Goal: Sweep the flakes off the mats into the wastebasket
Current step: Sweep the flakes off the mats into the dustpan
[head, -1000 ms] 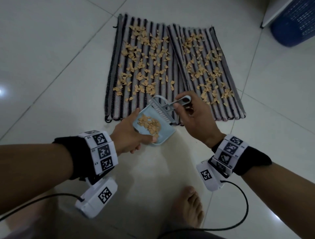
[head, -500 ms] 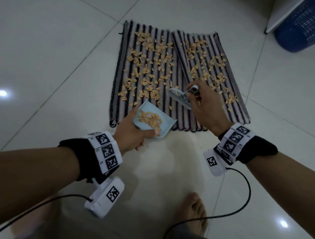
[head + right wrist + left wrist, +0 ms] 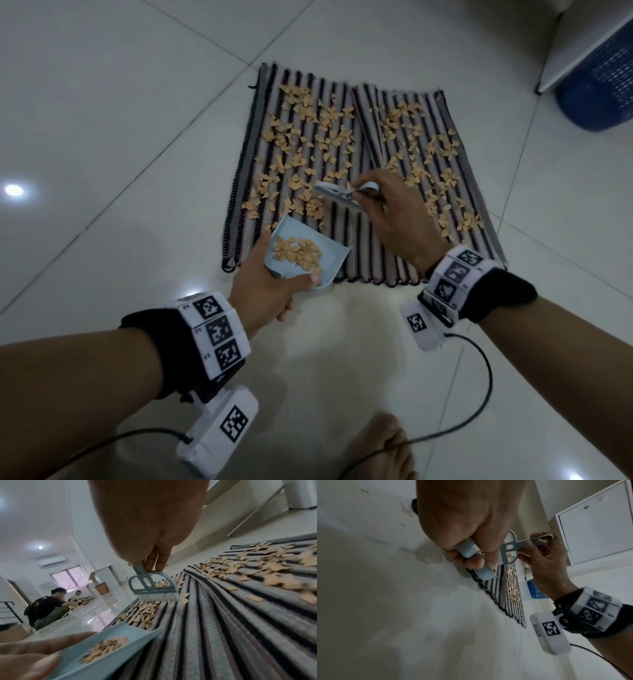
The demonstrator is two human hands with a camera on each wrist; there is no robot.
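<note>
Flakes (image 3: pixel 310 137) litter two mats (image 3: pixel 356 246); two hands (image 3: pixel 263 291) hold one dustpan (image 3: pixel 334 263), one brush (image 3: pixel 337 197).

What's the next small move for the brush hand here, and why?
Probably draw the brush toward the dustpan. The right hand holds it behind a flake cluster lying just ahead of the pan's lip, which the left hand keeps at the left mat's near end.

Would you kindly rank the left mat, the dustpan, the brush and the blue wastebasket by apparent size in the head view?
1. Left mat, plainly the largest.
2. Blue wastebasket, though the frame edge crops it and it lies farther away, so this rank is unsure.
3. Dustpan.
4. Brush, partly hidden by the right hand.
</note>
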